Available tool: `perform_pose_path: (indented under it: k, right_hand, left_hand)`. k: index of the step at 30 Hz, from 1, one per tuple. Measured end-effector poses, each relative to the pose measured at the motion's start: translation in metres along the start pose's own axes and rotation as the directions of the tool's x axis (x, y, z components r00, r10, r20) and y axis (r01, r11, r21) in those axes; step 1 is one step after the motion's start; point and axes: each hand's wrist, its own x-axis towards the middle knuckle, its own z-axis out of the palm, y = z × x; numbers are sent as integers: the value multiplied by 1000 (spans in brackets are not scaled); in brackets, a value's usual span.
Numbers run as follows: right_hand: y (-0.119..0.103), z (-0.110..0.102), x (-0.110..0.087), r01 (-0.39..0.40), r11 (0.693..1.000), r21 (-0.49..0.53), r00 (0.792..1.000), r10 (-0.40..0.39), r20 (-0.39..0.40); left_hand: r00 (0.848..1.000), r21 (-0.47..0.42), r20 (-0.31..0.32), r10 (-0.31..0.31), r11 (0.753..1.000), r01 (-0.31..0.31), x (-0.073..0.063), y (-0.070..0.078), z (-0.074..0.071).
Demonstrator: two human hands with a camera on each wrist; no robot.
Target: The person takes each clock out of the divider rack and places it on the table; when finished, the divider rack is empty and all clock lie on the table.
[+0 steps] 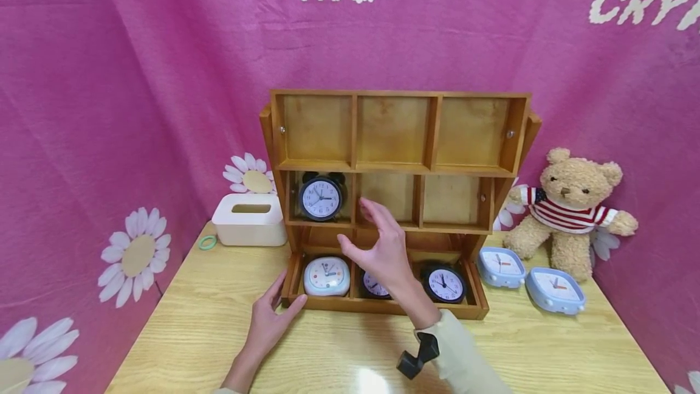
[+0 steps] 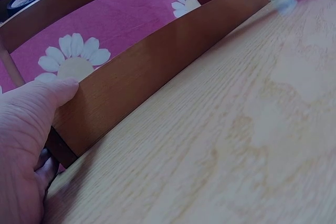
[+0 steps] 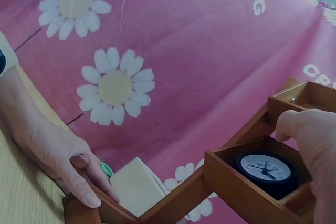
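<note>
A three-tiered wooden shelf (image 1: 396,168) stands on the table, split into compartments. My left hand (image 1: 267,323) holds its bottom tier by the front left corner, thumb at the front board and fingers along the side. Before the middle tier hovers my right hand (image 1: 385,251), thumb and fingers spread apart, holding nothing. A black alarm clock (image 1: 321,199) sits in the middle tier's left compartment. Along the bottom tier are a white and light-blue clock (image 1: 327,276) at left, a black clock (image 1: 374,286) partly hidden by my right hand, and another black clock (image 1: 445,285) at right.
Two light-blue clocks (image 1: 501,264) (image 1: 556,289) lie right of the shelf, by a teddy bear (image 1: 574,211) in a striped sweater. A white tissue box (image 1: 248,230) and a green ring (image 1: 207,242) are at left. A pink curtain (image 1: 164,65) hangs behind.
</note>
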Motion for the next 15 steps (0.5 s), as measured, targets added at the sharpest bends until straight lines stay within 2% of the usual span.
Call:
perform_pose_path:
  k: [8,15]
  right_hand:
    - [1,22,9,23,999,-25,1000,-22,12]
    - [3,37,25,60,991,-124,998,-60,-3]
  left_hand:
    - [1000,2,-7,-15,1000,15,-2,-2,0]
    - [1000,-3,-10,-6,1000,6,1,1,1]
